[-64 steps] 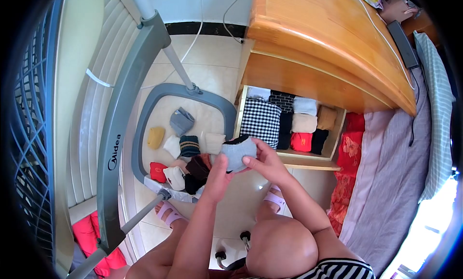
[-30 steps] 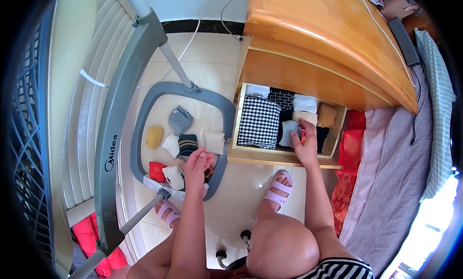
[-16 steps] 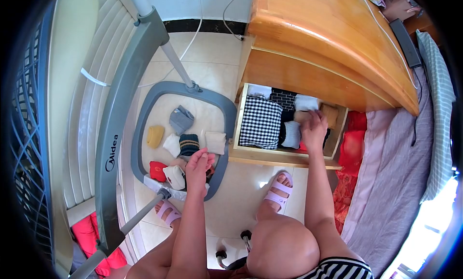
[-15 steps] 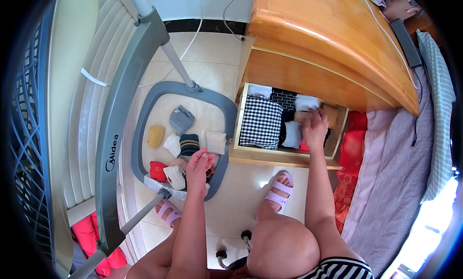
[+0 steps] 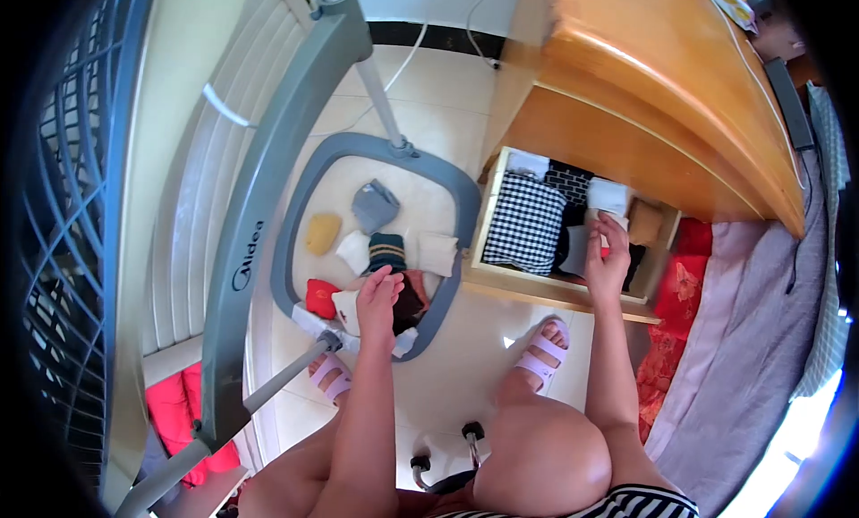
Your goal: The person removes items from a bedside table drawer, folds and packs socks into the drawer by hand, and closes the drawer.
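Observation:
My right hand (image 5: 608, 260) reaches into the open drawer (image 5: 501, 269). Its fingertips touch a small beige folded cloth (image 5: 592, 216), and red shows through the gap between thumb and fingers. Beside it in the drawer are a black-and-white checked folded cloth (image 5: 526, 223), a white folded cloth (image 5: 608, 196) and a brown one (image 5: 645, 223). Loosely bent and holding nothing, my left hand (image 5: 380, 301) hovers above folded clothes on the floor. Near it are a dark striped roll (image 5: 386, 250), a red bundle (image 5: 321, 298) and a cream folded piece (image 5: 438, 254).
A grey stand base (image 5: 470, 196) rings the floor clothes, and its pole (image 5: 380, 102) rises from the back. The wooden cabinet (image 5: 662, 89) stands above the drawer. A bed with grey-purple cover (image 5: 734, 312) lies at right. Blue lattice (image 5: 76, 196) borders the left.
The view has shifted, so the scene sits further right. My right hand stays at the drawer, its fingers less spread over the beige cloth. My left hand remains over the floor clothes.

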### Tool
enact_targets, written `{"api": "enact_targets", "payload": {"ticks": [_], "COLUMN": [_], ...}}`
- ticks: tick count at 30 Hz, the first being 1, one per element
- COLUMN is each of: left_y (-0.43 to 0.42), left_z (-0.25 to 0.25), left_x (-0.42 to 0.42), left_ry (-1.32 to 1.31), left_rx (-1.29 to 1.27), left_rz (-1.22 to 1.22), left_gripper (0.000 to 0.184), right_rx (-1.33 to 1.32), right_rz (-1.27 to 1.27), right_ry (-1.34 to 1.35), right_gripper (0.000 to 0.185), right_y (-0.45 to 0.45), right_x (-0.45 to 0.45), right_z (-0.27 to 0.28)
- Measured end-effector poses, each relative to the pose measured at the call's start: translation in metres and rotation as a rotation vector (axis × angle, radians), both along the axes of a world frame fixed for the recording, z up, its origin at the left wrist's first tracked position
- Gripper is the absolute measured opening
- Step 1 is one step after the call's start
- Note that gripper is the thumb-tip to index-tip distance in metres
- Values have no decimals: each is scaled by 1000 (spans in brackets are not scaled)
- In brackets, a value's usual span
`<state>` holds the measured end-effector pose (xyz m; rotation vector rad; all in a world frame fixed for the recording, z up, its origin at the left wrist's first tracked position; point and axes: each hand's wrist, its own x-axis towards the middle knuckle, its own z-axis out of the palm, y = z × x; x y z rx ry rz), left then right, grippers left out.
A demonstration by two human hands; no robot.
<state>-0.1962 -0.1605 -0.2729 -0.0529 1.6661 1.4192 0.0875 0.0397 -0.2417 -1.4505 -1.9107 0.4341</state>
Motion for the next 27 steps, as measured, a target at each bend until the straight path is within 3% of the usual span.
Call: {"api": "enact_targets", "payload": {"ticks": [4,6,7,9,13,15,17,22,25,27], "left_y": [-13,-22,-18,-19,-27,-27,-31,-33,-34,-37], "left_z": [-18,-35,-19,-19,-27,-30,-36,-39,-43,-51], "left_x": [-10,-17,-15,-14,-15,-14,-9,9,10,6], "left_ry": [79,166,174,182,195,211,228,121,138,140], "left_rx": [-49,-32,-103,-113,-213,-222,-241,-201,-191,-210], "left_rz": [118,164,177,213,173,113,50,-90,-43,-33], "left_gripper": [27,28,29,31,36,39,42,53,48,46], "right_rx": [-185,-252,-281,-534,-727,-915,-933,-1050,-1155,-854], "right_rz": [372,663,816,1028,907,791,731,644,646,686], "right_ry": [277,252,215,222,37,178,294,453,322,-4], "right_gripper": [14,16,18,29,46,56,57,59,61,66], "right_y": [-48,-78,-92,-111,-142,-147,-156,-144,-145,-154], "right_x": [-59,-87,-99,-128,-146,-154,-163,-179,-183,-187], "right_z": [21,25,22,25,-37,-76,-113,-114,-117,-116]}}
